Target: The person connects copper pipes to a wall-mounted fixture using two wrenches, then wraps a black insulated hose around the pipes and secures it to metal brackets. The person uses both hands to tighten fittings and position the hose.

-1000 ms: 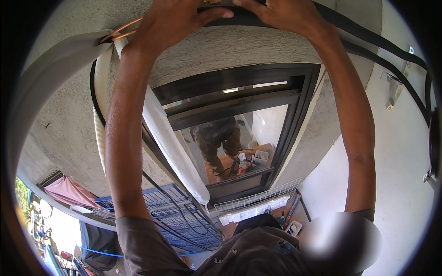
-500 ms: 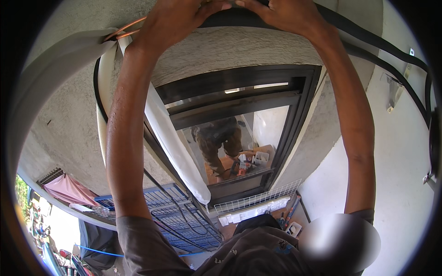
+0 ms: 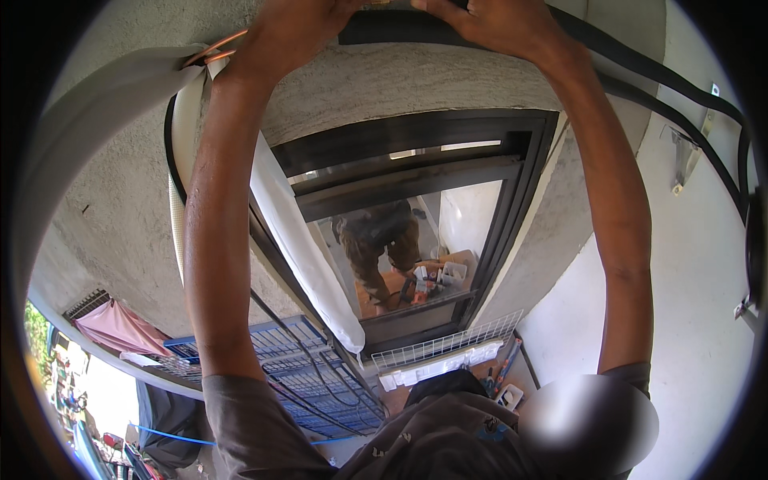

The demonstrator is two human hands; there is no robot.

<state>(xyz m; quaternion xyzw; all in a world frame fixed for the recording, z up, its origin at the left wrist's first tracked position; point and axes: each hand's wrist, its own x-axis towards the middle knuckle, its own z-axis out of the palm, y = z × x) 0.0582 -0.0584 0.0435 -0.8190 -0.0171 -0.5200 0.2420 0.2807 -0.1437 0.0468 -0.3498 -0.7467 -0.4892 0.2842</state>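
Both my arms reach up to the top edge, where the fingertips are partly cut off. My left hand (image 3: 302, 30) is closed at the line of two thin copper pipes (image 3: 218, 50), which pass behind its wrist. My right hand (image 3: 506, 26) is closed at the black foam pipe insulation (image 3: 404, 29), its thumb stretched leftward along the upper side. The insulation's left end lies just right of my left hand. A small coppery piece shows between the hands at the top edge. A pale wrapped tube (image 3: 104, 100) surrounds the pipes at left.
Below my hands is a dark-framed window (image 3: 416, 188) reflecting a person and tools. A white wrapped tube (image 3: 300, 248) hangs beside it. Black hoses run right to a wall with a metal bracket (image 3: 685, 158). Blue grating (image 3: 320, 372) and a white wire rack (image 3: 448, 344) are lower.
My left hand has shifted slightly left and up, its thumb drawing away from the right thumb. More of the insulation's left end now shows. My right hand stays nearly in place.
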